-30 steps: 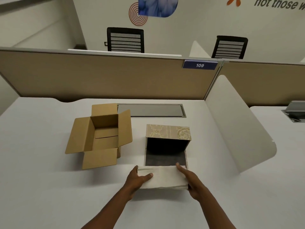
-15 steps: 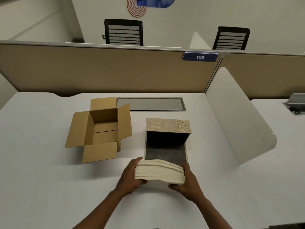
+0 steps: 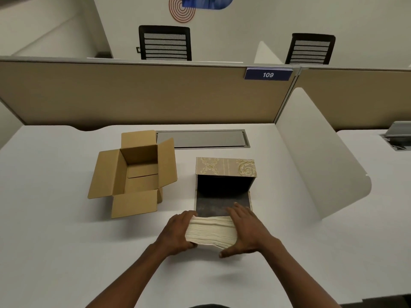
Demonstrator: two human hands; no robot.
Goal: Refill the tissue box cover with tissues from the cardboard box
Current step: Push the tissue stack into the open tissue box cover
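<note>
My right hand [image 3: 245,230] has shifted atop the tissue stack [image 3: 211,232]; both hands' fingers clamp it. Next: slide toward twelve o'clock into the cover [image 3: 225,174].

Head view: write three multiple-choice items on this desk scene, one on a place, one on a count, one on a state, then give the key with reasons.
1. Where is the cardboard box relative to the tissue box cover?
A. To its left
B. To its right
C. Stacked on top of it

2. How many office chairs show behind the partition?
A. One
B. Two
C. Four

3. What state is the stack of tissues in?
A. Inside the cover
B. Still in the cardboard box
C. Held between both hands in front of the cover

Key:
1 A, the box sits left of the patterned cover on the desk.
2 B, two black chair backs rise beyond the divider.
3 C, the left hand and right hand clasp its ends.
</note>
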